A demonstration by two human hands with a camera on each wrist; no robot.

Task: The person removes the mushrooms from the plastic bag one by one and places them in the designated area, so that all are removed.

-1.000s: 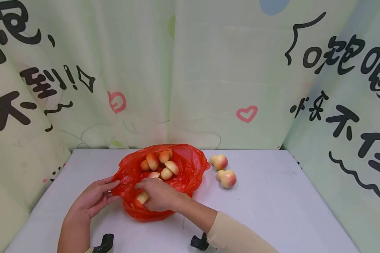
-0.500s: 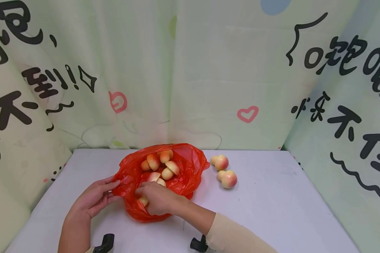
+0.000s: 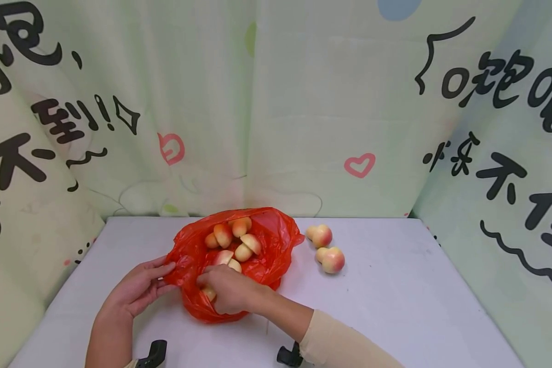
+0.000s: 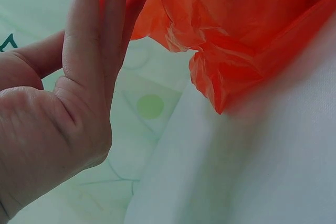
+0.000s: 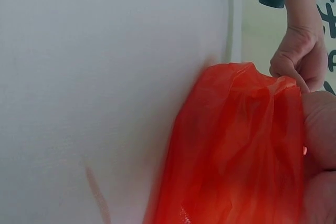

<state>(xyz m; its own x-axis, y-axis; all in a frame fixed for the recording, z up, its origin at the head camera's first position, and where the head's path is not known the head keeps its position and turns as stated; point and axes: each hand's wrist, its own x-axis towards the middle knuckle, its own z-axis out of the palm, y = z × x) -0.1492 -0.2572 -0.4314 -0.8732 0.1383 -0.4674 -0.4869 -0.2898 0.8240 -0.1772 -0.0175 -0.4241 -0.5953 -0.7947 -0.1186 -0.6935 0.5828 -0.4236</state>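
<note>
An open red plastic bag (image 3: 276, 255) stands on the table in the head view, with several toy-like mushrooms (image 3: 223, 235) inside, pale-stemmed with orange-pink caps. At the bag's left rim, my left hand (image 3: 138, 289) pinches the plastic, thumb inside and the long fingers behind it. In the left wrist view those fingers (image 4: 86, 30) are nearly straight against the red film. My right hand (image 3: 232, 289) reaches down into the near part of the bag. Its fingers grip a pale mushroom (image 3: 208, 293), mostly hidden beneath them. Another mushroom (image 3: 223, 257) lies just beyond the knuckles.
Two more mushrooms, a far one (image 3: 321, 235) and a nearer one (image 3: 332, 260), lie on the white table (image 3: 395, 306) right of the bag. A printed pale-green curtain (image 3: 303, 102) encloses the table's back and sides.
My right hand has shifted slightly toward me inside the bag, the gripped mushroom moving with it, so the mushroom beyond shows more. The left hand keeps its place on the rim.
</note>
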